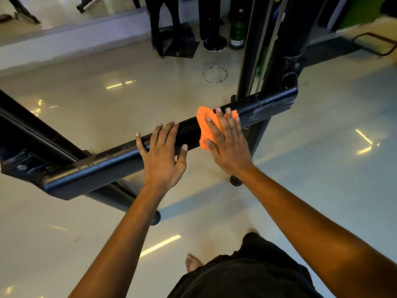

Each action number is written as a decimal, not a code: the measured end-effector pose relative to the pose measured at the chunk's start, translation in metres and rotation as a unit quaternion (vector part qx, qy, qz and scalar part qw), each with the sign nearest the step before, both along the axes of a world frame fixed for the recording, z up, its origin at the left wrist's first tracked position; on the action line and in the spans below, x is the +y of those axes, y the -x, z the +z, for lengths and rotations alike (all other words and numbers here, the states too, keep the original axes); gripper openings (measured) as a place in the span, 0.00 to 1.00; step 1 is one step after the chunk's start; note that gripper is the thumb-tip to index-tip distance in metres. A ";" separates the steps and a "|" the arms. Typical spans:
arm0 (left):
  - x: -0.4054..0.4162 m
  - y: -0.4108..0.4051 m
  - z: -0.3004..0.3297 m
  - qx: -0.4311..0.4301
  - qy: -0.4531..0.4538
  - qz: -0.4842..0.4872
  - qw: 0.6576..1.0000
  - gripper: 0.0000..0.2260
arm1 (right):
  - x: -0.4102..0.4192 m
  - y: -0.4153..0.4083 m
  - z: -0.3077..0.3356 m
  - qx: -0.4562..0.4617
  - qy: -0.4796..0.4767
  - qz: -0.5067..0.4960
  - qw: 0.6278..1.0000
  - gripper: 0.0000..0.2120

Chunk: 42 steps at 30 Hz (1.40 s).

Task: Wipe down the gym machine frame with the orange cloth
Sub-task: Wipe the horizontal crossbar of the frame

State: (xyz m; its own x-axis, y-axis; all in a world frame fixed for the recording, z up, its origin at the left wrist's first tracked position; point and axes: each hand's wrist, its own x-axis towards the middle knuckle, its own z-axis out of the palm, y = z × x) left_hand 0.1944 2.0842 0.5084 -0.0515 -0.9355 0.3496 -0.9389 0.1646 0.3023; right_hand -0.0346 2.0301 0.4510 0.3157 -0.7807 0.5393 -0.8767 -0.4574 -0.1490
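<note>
Glossy gym floor (107, 67) below. My right hand (225, 143), fingers straight, presses orange cloth (204, 127) flat on black frame bar (268, 104). Left hand (163, 151), fingers relaxed, rests on bar beside it. Cloth soft, light, likely to bunch; palm pressure suits. Bar rigid. Green bottle (237, 31) behind, contents unclear.

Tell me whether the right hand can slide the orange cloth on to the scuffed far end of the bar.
Probably yes. The right hand lies flat on the orange cloth on top of the bar, and the top of the bar runs bare from there to its scuffed end. The upright post stands behind the bar, not across the path.
</note>
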 end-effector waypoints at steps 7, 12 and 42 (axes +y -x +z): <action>-0.008 0.050 -0.005 -0.006 0.009 0.054 0.999 0.28 | -0.011 0.016 0.014 -0.117 -0.020 -0.065 0.991 0.30; -0.017 0.082 -0.004 -0.004 0.004 0.071 0.997 0.28 | -0.023 0.033 0.004 -0.040 0.028 0.057 0.997 0.29; -0.047 0.163 0.005 -0.005 -0.002 0.072 0.997 0.25 | -0.073 0.159 -0.005 -0.070 0.049 0.017 0.996 0.29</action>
